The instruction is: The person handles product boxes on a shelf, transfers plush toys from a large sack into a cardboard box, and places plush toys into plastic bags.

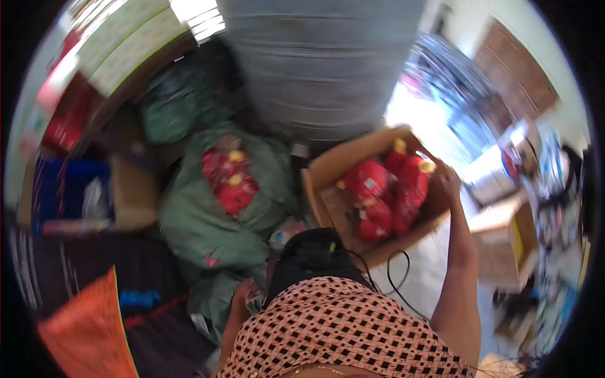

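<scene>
My right hand (446,183) is closed on the right rim of an open cardboard box (331,205). Inside the box lie several red, shiny, plastic-wrapped items (413,189) with yellow tips; their exact kind is unclear. Low beside my left thigh, my left hand (244,292) is against a crumpled green plastic sack (217,296), its fingers blurred and partly hidden. To the left of the box, a large green sack (189,220) gapes at the top, showing more of the same red and yellow items (236,186).
A tall grey ribbed tank (321,69) stands behind the box. At left are a blue crate (75,198) and an orange cloth (91,327). A black cable (406,271) loops on the floor. Another cardboard box (504,242) and a white bucket (495,173) are at right.
</scene>
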Tool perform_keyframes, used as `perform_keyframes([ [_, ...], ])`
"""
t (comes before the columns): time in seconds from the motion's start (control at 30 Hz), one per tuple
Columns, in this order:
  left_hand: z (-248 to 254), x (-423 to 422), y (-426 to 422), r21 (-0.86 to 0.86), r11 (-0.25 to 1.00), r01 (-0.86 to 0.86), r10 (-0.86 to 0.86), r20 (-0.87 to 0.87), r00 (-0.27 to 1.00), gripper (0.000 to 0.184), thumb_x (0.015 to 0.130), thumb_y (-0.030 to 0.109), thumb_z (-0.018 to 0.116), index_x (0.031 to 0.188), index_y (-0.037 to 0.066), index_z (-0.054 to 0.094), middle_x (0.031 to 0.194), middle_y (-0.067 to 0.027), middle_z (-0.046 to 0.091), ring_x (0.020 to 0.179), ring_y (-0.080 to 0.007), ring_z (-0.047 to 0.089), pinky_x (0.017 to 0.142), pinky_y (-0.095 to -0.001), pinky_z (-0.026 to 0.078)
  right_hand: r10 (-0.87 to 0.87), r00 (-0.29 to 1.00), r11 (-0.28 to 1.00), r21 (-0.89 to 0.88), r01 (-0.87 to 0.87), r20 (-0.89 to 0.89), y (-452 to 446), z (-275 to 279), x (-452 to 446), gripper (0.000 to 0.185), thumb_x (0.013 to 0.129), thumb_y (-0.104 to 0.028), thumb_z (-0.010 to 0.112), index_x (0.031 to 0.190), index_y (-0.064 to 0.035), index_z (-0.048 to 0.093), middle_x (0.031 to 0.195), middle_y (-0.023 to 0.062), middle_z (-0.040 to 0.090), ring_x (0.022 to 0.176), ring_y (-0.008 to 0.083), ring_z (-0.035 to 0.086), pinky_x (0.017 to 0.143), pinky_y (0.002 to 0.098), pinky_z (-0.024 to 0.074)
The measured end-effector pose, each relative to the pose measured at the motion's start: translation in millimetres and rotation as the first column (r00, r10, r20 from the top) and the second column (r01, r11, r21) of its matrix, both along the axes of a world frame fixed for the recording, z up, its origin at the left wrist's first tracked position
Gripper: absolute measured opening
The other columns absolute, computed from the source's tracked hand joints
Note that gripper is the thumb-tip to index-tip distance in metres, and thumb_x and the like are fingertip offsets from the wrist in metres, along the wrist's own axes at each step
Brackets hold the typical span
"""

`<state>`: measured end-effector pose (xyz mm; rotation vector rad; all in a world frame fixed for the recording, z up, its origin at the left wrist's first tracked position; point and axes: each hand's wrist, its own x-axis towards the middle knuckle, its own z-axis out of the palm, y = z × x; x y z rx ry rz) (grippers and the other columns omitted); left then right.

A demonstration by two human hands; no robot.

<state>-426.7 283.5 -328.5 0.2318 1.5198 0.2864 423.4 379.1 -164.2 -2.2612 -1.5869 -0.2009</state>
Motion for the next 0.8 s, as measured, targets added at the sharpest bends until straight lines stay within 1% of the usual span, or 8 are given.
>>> perform_keyframes([
  [0.1,9.8,10.4,14.1,0.172,0.982,0.083,-0.077,-0.041,0.996,0.021,0.087,0.033,0.054,0.089,0.013,0.061,0.081,-0.0040,0.058,0.070,-0.0175,0.055,0.060,-0.0344,0.047,0.062,0.758,0.961,-0.167,-0.221,-0.650,27.7,-39.0,-62.5,0.013,0.083,-0.010,0.051,0.079,-0.0040,0.061,0.066,0.0026,0.057,0.057,0.0130,0.055,0.049,0.0309,0.0436],
  [0.13,59.1,32.2,30.1,0.157,0.987,0.024,0.005,-0.181,0.983,0.023,0.082,0.036,0.057,0.087,0.013,0.059,0.081,-0.0016,0.057,0.067,-0.0161,0.052,0.060,-0.0328,0.046,0.004,0.784,0.886,-0.362,-0.291,-0.621,39.0,-23.5,-96.2,0.013,0.084,-0.008,0.050,0.084,-0.0031,0.062,0.068,0.0010,0.056,0.060,0.0139,0.055,0.052,0.0308,0.0453],
  [0.23,43.0,10.0,81.3,0.209,0.976,0.063,-0.029,-0.162,0.986,0.038,0.087,0.037,0.055,0.117,0.014,0.055,0.106,-0.0065,0.061,0.086,-0.0208,0.059,0.072,-0.0378,0.047,0.277,0.484,0.720,-0.154,-0.677,-0.830,93.1,-88.1,-131.9,0.017,0.083,-0.002,0.057,0.100,-0.0048,0.061,0.088,0.0022,0.059,0.072,0.0132,0.056,0.059,0.0241,0.0471],
  [0.3,55.5,16.0,113.6,0.362,0.925,-0.117,0.150,-0.065,0.986,0.032,0.084,0.035,0.058,0.107,0.013,0.057,0.095,-0.0030,0.059,0.075,-0.0170,0.055,0.064,-0.0334,0.047,-0.002,0.612,0.731,-0.419,-0.539,-0.791,126.0,-51.2,-216.7,0.017,0.083,-0.006,0.059,0.099,-0.0055,0.063,0.089,0.0056,0.062,0.076,0.0159,0.060,0.062,0.0276,0.0492],
  [0.43,59.1,6.1,180.2,0.409,0.853,-0.326,0.311,0.105,0.945,0.031,0.084,0.030,0.060,0.109,0.011,0.057,0.092,-0.0026,0.058,0.072,-0.0152,0.053,0.061,-0.0286,0.047,0.666,0.645,0.447,-0.492,-0.747,-0.375,179.8,-38.3,-298.9,0.022,0.081,-0.017,0.061,0.101,-0.0081,0.065,0.088,0.0138,0.066,0.077,0.0251,0.065,0.068,0.0353,0.0521],
  [0.57,41.3,-2.5,244.6,0.526,0.850,-0.038,0.141,-0.157,0.977,0.047,0.088,0.037,0.058,0.126,0.012,0.050,0.102,-0.0062,0.063,0.084,-0.0152,0.059,0.070,-0.0267,0.047,0.643,0.643,0.453,-0.471,-0.757,-0.416,206.6,-29.9,-382.6,0.025,0.083,-0.023,0.062,0.103,-0.0085,0.066,0.081,0.0150,0.067,0.074,0.0239,0.066,0.066,0.0370,0.0525],
  [0.67,-38.6,-9.1,287.2,0.763,0.629,0.149,0.099,-0.269,0.958,0.041,0.091,0.035,0.052,0.122,0.007,0.053,0.098,-0.0073,0.064,0.086,-0.0150,0.060,0.075,-0.0277,0.047,0.572,0.631,0.414,-0.481,-0.773,-0.523,220.8,-25.3,-435.9,0.024,0.085,-0.023,0.058,0.103,-0.0082,0.065,0.083,0.0142,0.068,0.076,0.0257,0.067,0.067,0.0384,0.0524],
  [0.8,-57.9,-14.4,337.5,0.689,0.517,0.508,-0.030,-0.579,0.815,0.044,0.092,0.033,0.050,0.123,0.002,0.051,0.103,-0.0175,0.063,0.096,-0.0255,0.061,0.082,-0.0337,0.047,0.416,0.693,0.413,-0.557,-0.720,-0.589,204.7,-15.3,-483.4,0.023,0.088,-0.020,0.055,0.104,-0.0063,0.064,0.080,0.0122,0.067,0.070,0.0216,0.065,0.063,0.0350,0.0515],
])
